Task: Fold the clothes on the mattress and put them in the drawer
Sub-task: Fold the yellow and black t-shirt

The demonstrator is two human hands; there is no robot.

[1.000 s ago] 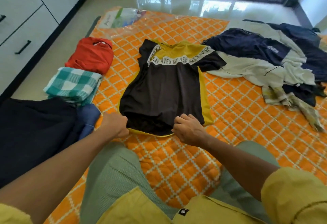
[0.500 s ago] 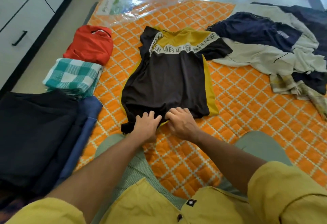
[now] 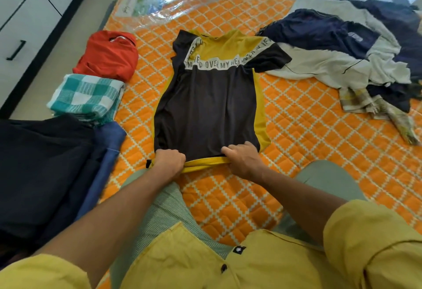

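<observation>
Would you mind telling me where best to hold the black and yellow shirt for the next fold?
Probably at the hem's two corners, from the near side: the shirt lies flat, hem nearest, and both hands already grip there, ready to lift it towards the collar.

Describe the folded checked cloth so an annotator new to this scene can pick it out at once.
Start at the orange quilted mattress and follow its left edge, where folded clothes lie in a row. The teal-and-white checked cloth sits between the folded red garment farther away and the dark navy folded pile nearer the person. It is the only checked piece in that row.
</observation>
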